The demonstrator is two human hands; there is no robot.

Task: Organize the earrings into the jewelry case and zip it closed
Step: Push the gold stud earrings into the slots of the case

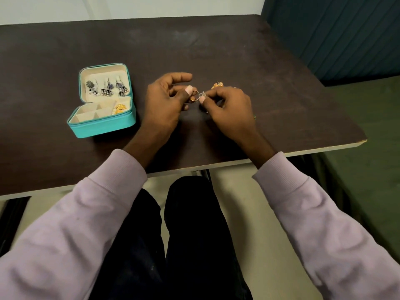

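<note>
Nearest, both hands are working just above the dark brown laminate bench point(216, 50), pale lilac sleeves point(104, 204) reaching in from the lap. The left hand point(164, 100) is pinching a small gold ring-shaped earring point(194, 96) between thumb and curled finger, index lifted; the right hand point(229, 109) is pinching a tiny silvery piece point(202, 94), perhaps its back, though that is too small to tell. The two pinches are almost touching, so a slip could be flicking a piece onto the dark surface or off the near edge to the floor, where it would likely be hard to spot. Just beyond the right hand, a gold leaf-shaped earring point(217, 85) is lying loose, at risk of being nudged by the knuckles. Further left, well apart, the turquoise zip-round jewelry case point(101, 128) is standing open, dark silver drop earrings point(106, 88) hanging in its lid and a gold piece point(120, 108) sitting in a right-hand compartment; zipping could be catching anything protruding. Beyond, a white wall and a teal ribbed panel point(335, 29) are bounding the bench.
</note>
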